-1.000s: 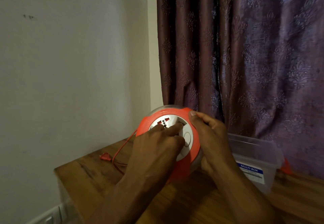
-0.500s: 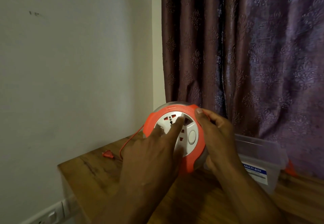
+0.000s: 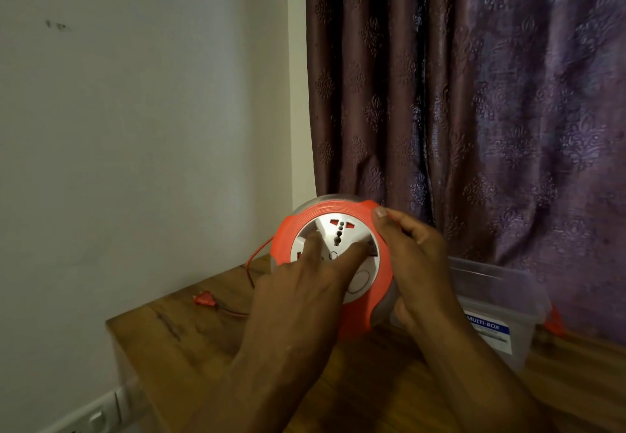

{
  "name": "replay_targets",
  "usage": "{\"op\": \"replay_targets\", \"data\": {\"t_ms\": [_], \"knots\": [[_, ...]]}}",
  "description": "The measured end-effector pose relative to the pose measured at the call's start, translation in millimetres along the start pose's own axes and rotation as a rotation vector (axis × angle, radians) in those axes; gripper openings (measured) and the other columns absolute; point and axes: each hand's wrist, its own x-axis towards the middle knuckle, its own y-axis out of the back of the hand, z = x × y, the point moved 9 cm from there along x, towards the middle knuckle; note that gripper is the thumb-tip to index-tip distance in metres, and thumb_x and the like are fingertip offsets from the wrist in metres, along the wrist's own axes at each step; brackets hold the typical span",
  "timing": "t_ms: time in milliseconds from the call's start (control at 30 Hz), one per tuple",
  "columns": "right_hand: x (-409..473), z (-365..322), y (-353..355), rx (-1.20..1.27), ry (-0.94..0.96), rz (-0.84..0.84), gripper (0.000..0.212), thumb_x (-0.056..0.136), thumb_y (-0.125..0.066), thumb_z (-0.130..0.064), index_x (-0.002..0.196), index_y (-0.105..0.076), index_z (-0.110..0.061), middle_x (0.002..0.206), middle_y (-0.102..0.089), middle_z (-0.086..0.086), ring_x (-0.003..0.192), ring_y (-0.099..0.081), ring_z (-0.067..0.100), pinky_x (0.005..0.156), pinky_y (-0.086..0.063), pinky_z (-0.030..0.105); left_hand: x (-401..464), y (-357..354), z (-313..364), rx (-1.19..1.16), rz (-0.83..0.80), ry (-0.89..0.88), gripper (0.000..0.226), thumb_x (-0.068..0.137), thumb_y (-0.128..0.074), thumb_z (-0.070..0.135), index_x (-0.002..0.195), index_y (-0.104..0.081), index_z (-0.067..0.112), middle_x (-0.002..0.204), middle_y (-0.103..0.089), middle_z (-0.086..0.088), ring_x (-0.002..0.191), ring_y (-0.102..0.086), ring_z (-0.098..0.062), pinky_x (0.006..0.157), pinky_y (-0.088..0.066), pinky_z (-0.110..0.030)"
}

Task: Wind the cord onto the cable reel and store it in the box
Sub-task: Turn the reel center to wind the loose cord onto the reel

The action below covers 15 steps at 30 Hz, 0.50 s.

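On the table (image 3: 189,334) at the left lay the red plug (image 3: 204,299), its cord (image 3: 252,264) running up to the cable reel (image 3: 333,263). The left hand (image 3: 305,293) pressed straight fingers on its white face; the right hand (image 3: 416,263) gripped its rim. The clear box (image 3: 501,314) stood just beside, at the right.

right hand (image 3: 416,263) grips cable reel (image 3: 338,229) rim | left hand (image 3: 305,283) fingers on its face | cord (image 3: 252,263) trailing on table (image 3: 189,334)
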Motion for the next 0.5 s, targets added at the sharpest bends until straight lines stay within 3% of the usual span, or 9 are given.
{"op": "replay_targets", "data": {"t_ms": [200,500], "knots": [[-0.4,-1.6,-0.9,0.017,0.001,-0.002,0.016,0.090,-0.067,-0.031,0.078,-0.077,-0.037,0.090,-0.079,0.002,0.092,-0.074,0.026,0.087,-0.059,0.052,3.0,2.0,2.8,0.004,-0.008,-0.015,0.066,0.085,-0.055,0.029,0.131,-0.013,0.050,0.153,-0.012,-0.005,0.110,-0.055,-0.032,0.079,-0.052,-0.040],[-4.1,0.3,-3.3,0.018,-0.030,-0.019,0.024,0.090,-0.066,-0.029,0.071,-0.076,-0.041,0.086,-0.079,0.000,0.088,-0.075,0.025,0.086,-0.059,0.051,8.7,4.7,1.0,0.020,0.022,-0.047,0.046,0.079,-0.065,0.033,0.118,-0.044,0.044,0.143,-0.038,-0.006,0.109,-0.056,-0.035,0.078,-0.052,-0.045]]}}
